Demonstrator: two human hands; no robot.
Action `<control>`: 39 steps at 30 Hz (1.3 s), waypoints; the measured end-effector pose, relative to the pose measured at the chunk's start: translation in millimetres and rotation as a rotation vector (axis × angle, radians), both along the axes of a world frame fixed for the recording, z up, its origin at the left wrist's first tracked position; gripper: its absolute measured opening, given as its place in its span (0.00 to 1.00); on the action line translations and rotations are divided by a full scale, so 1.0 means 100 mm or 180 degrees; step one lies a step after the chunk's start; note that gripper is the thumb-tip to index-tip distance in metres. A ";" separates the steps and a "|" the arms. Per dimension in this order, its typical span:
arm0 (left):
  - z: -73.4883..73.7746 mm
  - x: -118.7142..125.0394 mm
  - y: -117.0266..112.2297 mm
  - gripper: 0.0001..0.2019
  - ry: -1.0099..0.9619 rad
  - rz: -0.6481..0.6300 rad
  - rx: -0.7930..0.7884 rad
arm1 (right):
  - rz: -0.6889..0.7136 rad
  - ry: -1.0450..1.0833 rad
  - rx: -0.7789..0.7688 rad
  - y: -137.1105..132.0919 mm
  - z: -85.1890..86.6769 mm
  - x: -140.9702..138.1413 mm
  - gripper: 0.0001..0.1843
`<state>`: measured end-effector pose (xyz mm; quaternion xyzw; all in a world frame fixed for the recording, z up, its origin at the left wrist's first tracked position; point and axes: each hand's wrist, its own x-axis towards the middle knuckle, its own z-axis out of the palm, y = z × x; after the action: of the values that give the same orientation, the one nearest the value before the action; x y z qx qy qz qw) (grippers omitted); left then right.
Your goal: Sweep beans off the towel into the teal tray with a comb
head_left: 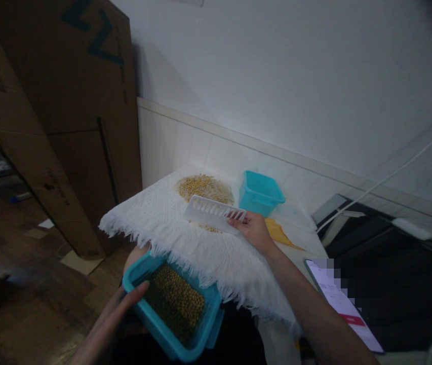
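Note:
My left hand (pixel 134 296) is closed on a teal plastic container (pixel 159 332), its thumb over the near left rim. The container is tilted at the front edge of the table. Inside it lie yellow soybeans (pixel 187 299) and small dark green beans (pixel 162 309). Over the white cloth (pixel 162 208), my right hand (pixel 256 230) grips the right end of a white slotted plastic piece (pixel 208 215), which stands on its long edge. Just behind that piece is a spread pile of soybeans (pixel 196 186). A few loose soybeans (pixel 211 229) show in front of it.
Behind the right hand stands a second teal container (pixel 261 195), with a yellow cloth or bag (pixel 278 233) near it. A large cardboard box (pixel 82 101) rises at the left. A phone or tablet (pixel 337 299) and a white cable (pixel 383 185) are at right.

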<state>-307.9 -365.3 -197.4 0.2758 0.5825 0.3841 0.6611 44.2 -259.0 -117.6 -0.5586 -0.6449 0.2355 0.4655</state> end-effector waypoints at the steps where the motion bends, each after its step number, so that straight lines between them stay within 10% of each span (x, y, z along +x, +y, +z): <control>1: 0.01 0.01 0.00 0.43 0.0008 0.0019 0.0007 | 0.0022 0.0000 -0.0018 -0.01 0.01 0.00 0.21; 39: -0.05 -0.03 0.02 0.54 -0.0105 -0.0042 -0.0114 | 0.0444 0.0088 -0.0138 -0.06 0.06 0.08 0.23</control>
<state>-310.7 -363.0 -202.2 0.2615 0.5765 0.3737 0.6779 51.8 -265.5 -112.0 -0.5189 -0.6705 0.2890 0.4447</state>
